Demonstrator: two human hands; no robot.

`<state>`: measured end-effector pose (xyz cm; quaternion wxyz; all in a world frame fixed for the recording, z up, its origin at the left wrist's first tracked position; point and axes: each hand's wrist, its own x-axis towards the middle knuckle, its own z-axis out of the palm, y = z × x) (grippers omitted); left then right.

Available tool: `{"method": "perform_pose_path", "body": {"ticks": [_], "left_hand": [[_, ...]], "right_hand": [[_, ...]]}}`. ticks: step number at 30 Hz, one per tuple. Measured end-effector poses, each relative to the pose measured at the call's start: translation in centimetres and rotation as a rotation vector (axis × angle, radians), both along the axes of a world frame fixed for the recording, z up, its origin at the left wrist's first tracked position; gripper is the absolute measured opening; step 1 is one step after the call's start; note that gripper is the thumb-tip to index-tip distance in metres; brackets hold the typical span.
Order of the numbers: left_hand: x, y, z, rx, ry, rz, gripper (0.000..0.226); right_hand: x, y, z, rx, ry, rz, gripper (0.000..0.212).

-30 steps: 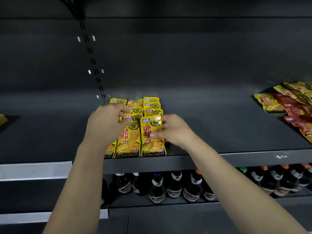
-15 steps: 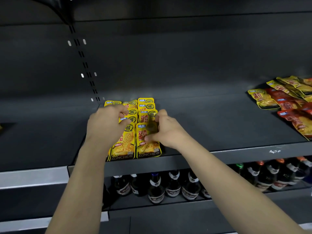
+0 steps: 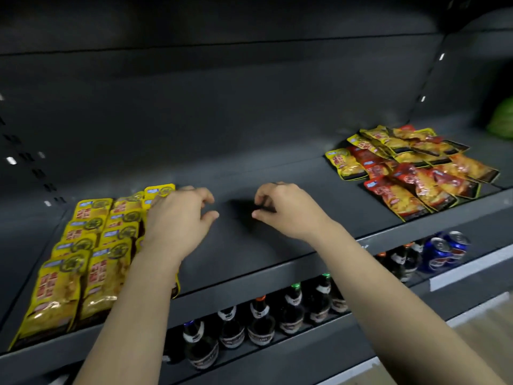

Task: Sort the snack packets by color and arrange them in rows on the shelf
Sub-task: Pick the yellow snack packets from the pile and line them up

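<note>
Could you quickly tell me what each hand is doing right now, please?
Left hand: open, fingers loosely curled, holding nothing, over the yellow packets.
Right hand: open, fingers curled, empty, above the shelf.

The print on the yellow snack packets [image 3: 69, 262] at left and the bottle labels [image 3: 230, 336] below is too blurred to read.

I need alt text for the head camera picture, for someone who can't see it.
Two empty hands, left and right, hover over a dark shelf between neat rows of yellow packets on the left and a mixed pile of red and yellow on the right. Bottles stand below.
</note>
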<state>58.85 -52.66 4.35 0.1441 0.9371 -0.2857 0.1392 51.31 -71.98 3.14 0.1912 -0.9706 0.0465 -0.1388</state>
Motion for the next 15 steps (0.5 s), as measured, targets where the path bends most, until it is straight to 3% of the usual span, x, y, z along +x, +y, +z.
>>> {"method": "perform_pose_path", "body": {"ticks": [15], "left_hand": [[-1.3, -18.8, 2.3, 0.062, 0.008, -0.15, 0.025]], "right_hand": [[-4.9, -18.1, 1.3, -0.003, -0.078, -0.228, 0.019]]}}
